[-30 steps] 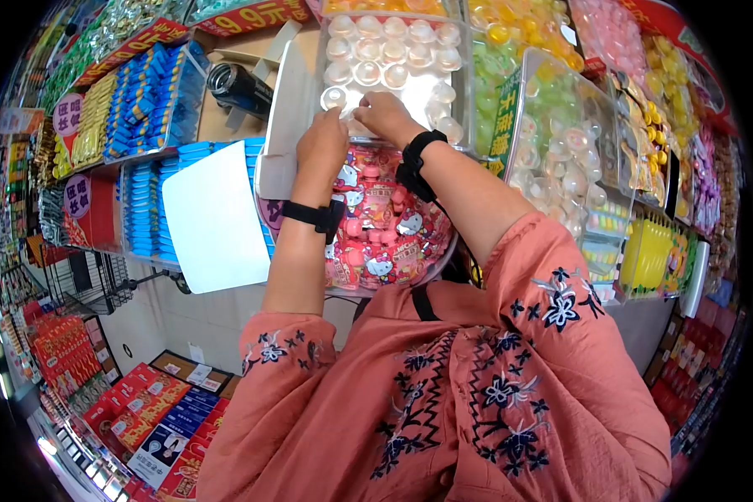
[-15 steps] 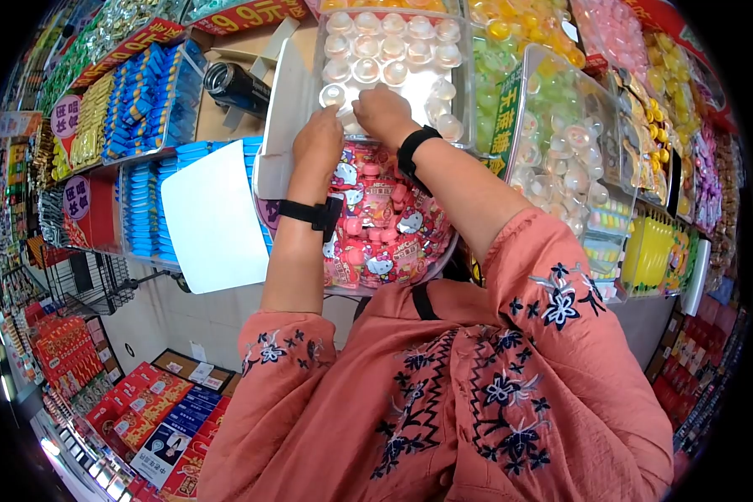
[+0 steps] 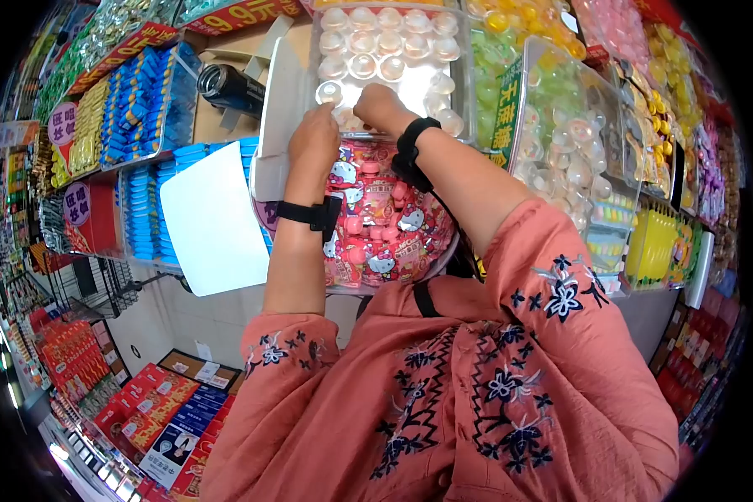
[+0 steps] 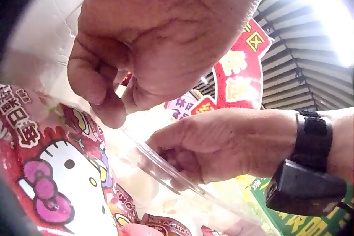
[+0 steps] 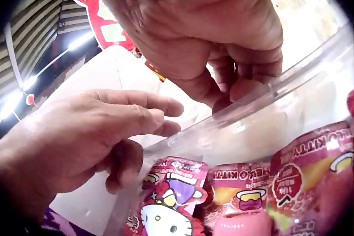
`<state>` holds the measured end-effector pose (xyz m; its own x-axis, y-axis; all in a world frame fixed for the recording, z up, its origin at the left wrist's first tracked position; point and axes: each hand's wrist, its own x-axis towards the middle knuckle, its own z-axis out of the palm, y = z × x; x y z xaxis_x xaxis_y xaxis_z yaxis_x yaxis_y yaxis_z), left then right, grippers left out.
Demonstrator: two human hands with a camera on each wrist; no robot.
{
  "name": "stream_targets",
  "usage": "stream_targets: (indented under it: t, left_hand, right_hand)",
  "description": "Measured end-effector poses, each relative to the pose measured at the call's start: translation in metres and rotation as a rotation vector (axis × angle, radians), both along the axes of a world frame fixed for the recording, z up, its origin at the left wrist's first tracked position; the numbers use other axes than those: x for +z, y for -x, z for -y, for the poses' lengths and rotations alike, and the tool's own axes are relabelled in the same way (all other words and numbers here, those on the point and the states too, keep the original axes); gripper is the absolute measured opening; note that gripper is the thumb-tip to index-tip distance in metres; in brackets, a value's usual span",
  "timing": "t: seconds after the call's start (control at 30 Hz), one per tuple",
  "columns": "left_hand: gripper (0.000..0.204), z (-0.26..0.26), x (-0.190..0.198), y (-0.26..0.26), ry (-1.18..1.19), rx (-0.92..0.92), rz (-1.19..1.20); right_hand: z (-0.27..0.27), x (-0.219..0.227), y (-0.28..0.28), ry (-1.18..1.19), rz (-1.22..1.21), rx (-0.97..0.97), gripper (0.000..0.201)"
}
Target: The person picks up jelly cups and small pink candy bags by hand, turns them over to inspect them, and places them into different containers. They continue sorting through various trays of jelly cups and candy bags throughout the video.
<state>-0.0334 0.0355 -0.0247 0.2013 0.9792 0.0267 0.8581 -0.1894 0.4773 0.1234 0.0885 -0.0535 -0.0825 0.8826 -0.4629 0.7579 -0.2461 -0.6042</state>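
Observation:
In the head view, my right hand (image 3: 382, 110) reaches over the front wall of a clear plastic bin (image 3: 468, 92), its fingers curled downward. Below its fingertips in the right wrist view, a pale jelly cup (image 5: 260, 131) shows through the clear wall, and the fingers pinch at it. My left hand (image 3: 314, 138) is at the bin's front left corner, its fingers loosely extended over the rim and the thumb lower in the right wrist view. Domed jelly cups (image 3: 389, 42) stand in rows at the back of the bin, with several more at its right side.
Pink Hello Kitty pouches (image 3: 381, 226) fill a tub right in front of the bin. A white panel (image 3: 278, 109) stands upright along its left side. A black bottle (image 3: 230, 88) lies farther left, above a white sheet (image 3: 213, 222). Green-tinted jelly cups (image 3: 552, 134) fill the bin at right.
My left hand has shifted slightly left along the bin's corner. The right hand stays over the front of the bin with only small finger movement. The rows of cups look the same.

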Motion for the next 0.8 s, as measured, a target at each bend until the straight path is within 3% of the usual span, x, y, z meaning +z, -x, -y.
stream_targets:
  t: [0.13, 0.23, 0.33, 0.8]
  left_hand:
    - [0.032, 0.0, 0.001, -0.001, 0.028, 0.021, -0.009]
    - [0.032, 0.0, 0.003, -0.002, 0.031, 0.015, -0.01]
    - [0.033, -0.001, 0.003, -0.002, 0.033, 0.016, -0.014]
    - [0.03, 0.011, 0.018, -0.012, -0.005, 0.036, 0.041]
  right_hand:
    - [0.003, 0.002, -0.003, 0.051, -0.163, -0.083, 0.02]
    - [0.004, -0.01, -0.004, -0.114, -0.087, 0.024, 0.019]
    - [0.005, -0.007, -0.003, -0.021, -0.172, -0.063, 0.02]
    - [0.005, -0.025, 0.014, -0.166, -0.107, -0.175, 0.019]
